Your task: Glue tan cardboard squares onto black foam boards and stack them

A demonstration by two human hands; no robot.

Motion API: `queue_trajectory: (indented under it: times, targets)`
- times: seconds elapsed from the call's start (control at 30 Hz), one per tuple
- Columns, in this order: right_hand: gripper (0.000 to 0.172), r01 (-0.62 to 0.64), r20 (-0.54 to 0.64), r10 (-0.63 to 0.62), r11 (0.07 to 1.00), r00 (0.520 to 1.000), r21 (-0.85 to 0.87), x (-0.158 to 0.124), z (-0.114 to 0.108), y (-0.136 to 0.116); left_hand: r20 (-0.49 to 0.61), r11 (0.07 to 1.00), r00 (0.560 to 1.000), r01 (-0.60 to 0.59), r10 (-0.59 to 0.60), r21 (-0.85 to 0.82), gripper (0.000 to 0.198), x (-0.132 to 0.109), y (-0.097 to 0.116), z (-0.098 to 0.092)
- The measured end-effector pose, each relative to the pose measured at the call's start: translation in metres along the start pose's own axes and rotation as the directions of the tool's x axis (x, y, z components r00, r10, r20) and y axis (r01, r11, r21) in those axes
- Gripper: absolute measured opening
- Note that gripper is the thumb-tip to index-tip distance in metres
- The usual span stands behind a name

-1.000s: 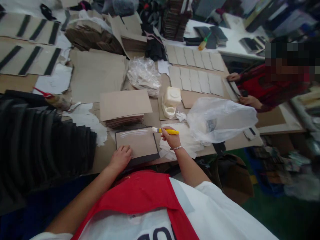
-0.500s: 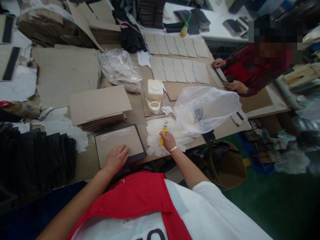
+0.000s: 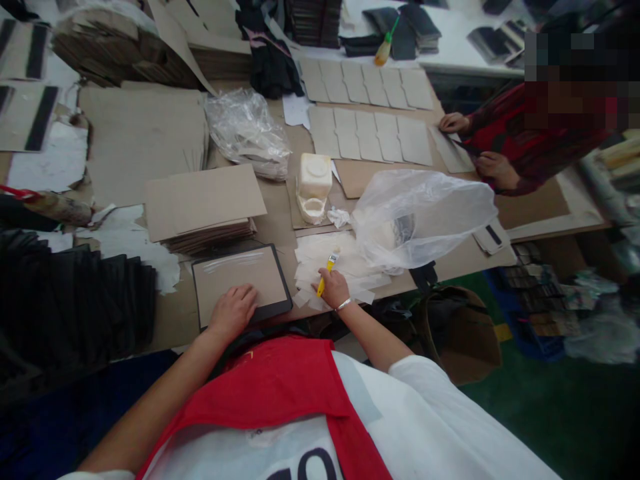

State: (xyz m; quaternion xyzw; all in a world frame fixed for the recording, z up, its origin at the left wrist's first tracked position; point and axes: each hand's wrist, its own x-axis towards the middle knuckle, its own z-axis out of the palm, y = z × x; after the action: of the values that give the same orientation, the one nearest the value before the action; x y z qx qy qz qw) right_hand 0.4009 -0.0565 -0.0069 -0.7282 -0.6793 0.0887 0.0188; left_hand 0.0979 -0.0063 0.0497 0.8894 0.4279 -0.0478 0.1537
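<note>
Cluttered worktable [image 3: 175, 319], dim floor [image 3: 543, 413] seemingly green; right hand [image 3: 333, 289] around brush [image 3: 331, 262], left hand [image 3: 233, 309] flat on board [image 3: 265, 277].

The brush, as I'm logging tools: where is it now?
Near the head view's centre, the brush is in the right hand, over the pale strips and right of the board.

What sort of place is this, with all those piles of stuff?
Probably a workshop or small factory. The clues are the stack of flat tan cardboard-like sheets, the row of thin black pieces packed together at the left, and the flat yellow-handled brush in the person's right hand.
</note>
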Motion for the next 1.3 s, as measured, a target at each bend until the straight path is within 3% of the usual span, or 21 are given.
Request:
queue_trajectory:
  times: [0.2, 0.3, 0.37, 0.43, 0.5, 0.6, 0.67, 0.73, 0.87, 0.97, 1.03, 1.17, 1.23, 1.3]
  targets:
    - [0.024, -0.056, 0.03, 0.054, 0.996, 0.998, 0.07, 0.007, 0.01, -0.011, -0.017, 0.998, 1.0, 0.023, -0.024, -0.066, 0.031, -0.001, 0.001, -0.003]
    - [0.021, -0.009, -0.058, 0.02, 0.983, 0.998, 0.181, 0.011, 0.006, -0.01, -0.099, 0.97, 0.994, 0.026, -0.051, -0.24, 0.029, 0.004, 0.011, -0.008]
    - [0.019, 0.049, -0.167, -0.003, 0.962, 0.986, 0.27, 0.012, -0.002, -0.014, -0.119, 0.895, 0.986, 0.054, -0.119, -0.442, 0.029, 0.016, 0.025, -0.013]
    - [0.017, 0.125, -0.279, -0.03, 0.935, 0.96, 0.331, 0.012, -0.013, -0.024, -0.051, 0.742, 0.975, 0.129, -0.215, -0.657, 0.031, 0.035, 0.042, -0.018]
    - [0.015, 0.194, -0.348, -0.066, 0.917, 0.935, 0.347, 0.012, -0.024, -0.036, 0.08, 0.528, 0.96, 0.217, -0.27, -0.821, 0.031, 0.059, 0.057, -0.024]
    - [0.013, 0.272, -0.349, -0.153, 0.906, 0.924, 0.325, 0.013, -0.039, -0.054, 0.283, 0.201, 0.924, 0.338, -0.256, -0.92, 0.029, 0.086, 0.066, -0.031]
    - [0.013, 0.307, -0.333, -0.195, 0.893, 0.923, 0.329, 0.016, -0.046, -0.061, 0.346, 0.062, 0.906, 0.37, -0.245, -0.927, 0.025, 0.093, 0.062, -0.033]
    - [0.019, 0.327, -0.356, -0.191, 0.869, 0.915, 0.372, 0.019, -0.052, -0.064, 0.303, 0.032, 0.916, 0.322, -0.262, -0.946, 0.019, 0.091, 0.053, -0.035]
    - [0.028, 0.365, -0.398, -0.172, 0.797, 0.901, 0.482, 0.031, -0.062, -0.07, -0.001, 0.242, 0.962, 0.067, -0.273, -0.968, 0.012, 0.078, 0.038, -0.042]
    - [0.021, 0.323, -0.329, -0.167, 0.799, 0.929, 0.507, 0.038, -0.063, -0.08, -0.117, 0.312, 0.95, -0.022, -0.29, -0.95, 0.014, 0.071, 0.025, -0.05]
    - [0.017, 0.278, -0.291, -0.142, 0.817, 0.946, 0.506, 0.04, -0.06, -0.086, -0.102, 0.267, 0.915, 0.006, -0.391, -0.964, 0.017, 0.067, 0.013, -0.054]
    - [0.015, 0.21, -0.267, -0.072, 0.817, 0.961, 0.537, 0.036, -0.056, -0.088, -0.007, 0.106, 0.798, 0.071, -0.603, -0.992, 0.024, 0.055, -0.015, -0.049]
    - [0.015, 0.191, -0.264, -0.051, 0.821, 0.963, 0.538, 0.034, -0.057, -0.084, 0.059, 0.007, 0.771, 0.082, -0.634, -0.997, 0.023, 0.049, -0.02, -0.043]
    - [0.016, 0.189, -0.267, -0.049, 0.826, 0.963, 0.531, 0.031, -0.06, -0.081, 0.148, -0.161, 0.769, 0.059, -0.621, -0.985, 0.022, 0.047, -0.015, -0.04]
